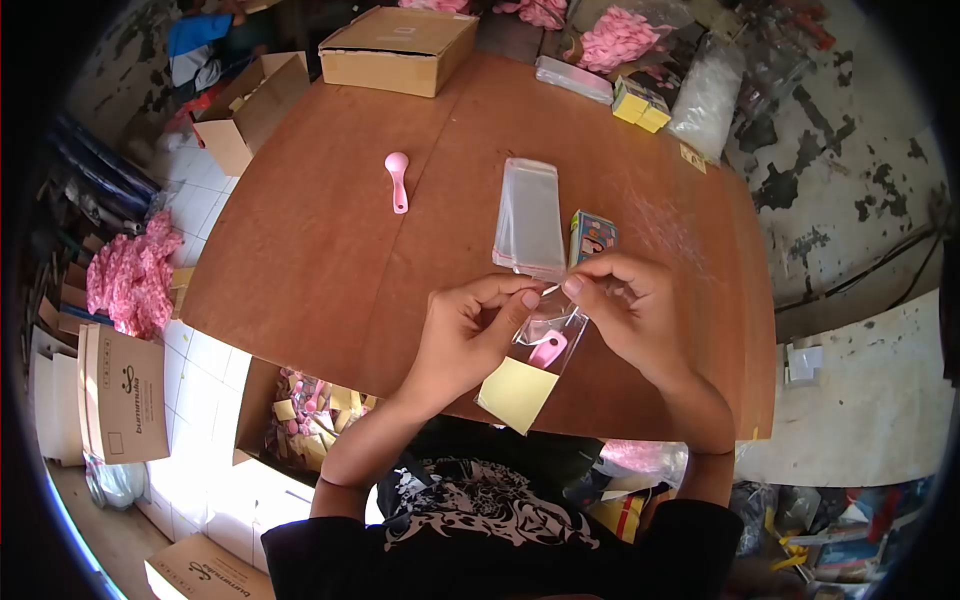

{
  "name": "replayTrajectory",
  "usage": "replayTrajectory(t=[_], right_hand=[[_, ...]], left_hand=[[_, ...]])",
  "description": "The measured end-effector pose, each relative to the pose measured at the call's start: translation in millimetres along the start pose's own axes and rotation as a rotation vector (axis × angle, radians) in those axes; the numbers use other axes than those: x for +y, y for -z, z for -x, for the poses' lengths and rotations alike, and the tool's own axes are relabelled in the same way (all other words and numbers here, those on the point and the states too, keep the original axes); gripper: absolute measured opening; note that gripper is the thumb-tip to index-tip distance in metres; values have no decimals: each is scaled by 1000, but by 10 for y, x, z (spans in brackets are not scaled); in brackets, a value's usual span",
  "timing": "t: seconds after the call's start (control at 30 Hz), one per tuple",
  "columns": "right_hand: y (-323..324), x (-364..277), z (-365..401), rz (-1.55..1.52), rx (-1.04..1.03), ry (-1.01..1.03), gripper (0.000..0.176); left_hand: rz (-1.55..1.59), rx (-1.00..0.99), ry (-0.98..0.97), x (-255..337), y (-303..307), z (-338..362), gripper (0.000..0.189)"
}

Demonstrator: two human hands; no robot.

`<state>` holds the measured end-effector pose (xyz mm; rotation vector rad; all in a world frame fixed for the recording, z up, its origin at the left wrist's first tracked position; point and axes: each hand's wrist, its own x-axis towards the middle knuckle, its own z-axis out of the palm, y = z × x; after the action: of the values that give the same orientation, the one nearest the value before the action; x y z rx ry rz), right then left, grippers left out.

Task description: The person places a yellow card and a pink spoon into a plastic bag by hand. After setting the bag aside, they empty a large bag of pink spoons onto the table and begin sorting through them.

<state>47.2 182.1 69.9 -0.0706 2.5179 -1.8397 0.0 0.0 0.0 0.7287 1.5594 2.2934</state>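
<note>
Black patterned shirt (470,505) at the bottom of the view, with both forearms reaching up over the near edge of the brown table (300,260).

Left hand (470,330) and right hand (625,310) were close together. Each pinched the top edge of a clear pouch (562,335) between thumb and forefinger, and the fingertips nearly met. The pouch hung tilted between the hands, just above the table's near edge. Inside it were a pink spoon (548,348) and a yellow card (517,393), the card at the lower end.

On the table just beyond the hands lay a stack of clear sleeves (530,215), with a small printed box (591,238) beside it on the right. A second pink spoon (398,180) lay well apart to the left. A closed cardboard box (398,48) stood at the far edge. An open carton (310,405) of pink and yellow pieces sat below the table on the left.
</note>
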Motion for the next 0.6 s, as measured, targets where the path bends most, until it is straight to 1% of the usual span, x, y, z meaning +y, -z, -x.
replayTrajectory(t=[0.07, 0.1, 0.17, 0.2, 0.23, 0.3, 0.33, 0.43, 0.5, 0.53, 0.57, 0.6], right_hand=[[-78, -29, -2, 459, 316, 513, 13], [-72, -8, 34, 438, 306, 491, 13], [-18, -25, 37, 766, 250, 846, 15], [-26, -22, 37, 806, 276, 887, 18], [-27, -22, 44, 802, 288, 885, 18], [-2, -23, 86, 996, 321, 915, 21], [31, -2, 73, 1038, 326, 961, 23], [54, -10, 135, 1127, 333, 925, 22], [79, 14, 157, 1168, 331, 929, 22], [91, 19, 167, 1221, 314, 938, 20], [101, 24, 180, 1273, 297, 945, 19], [113, 26, 194, 1222, 281, 933, 18]], left_hand=[[-135, 35, 66, 58, 0, 36, 20], [-141, 44, 95, 83, -47, 88, 20], [-111, 42, 74, 117, -134, 78, 20], [-158, 36, 53, 83, -150, 71, 20], [-166, 28, 55, 91, -157, 64, 20], [-325, -16, -16, 141, -200, 59, 20], [-324, -24, -12, 139, -231, 64, 20], [-405, 0, -59, 146, -313, 72, 20], [-507, -75, -149, 179, -346, 65, 18], [-506, -76, -147, 201, -355, 63, 18], [-545, -130, -160, 229, -360, 61, 18], [-582, -188, -172, 252, -361, 58, 18]])
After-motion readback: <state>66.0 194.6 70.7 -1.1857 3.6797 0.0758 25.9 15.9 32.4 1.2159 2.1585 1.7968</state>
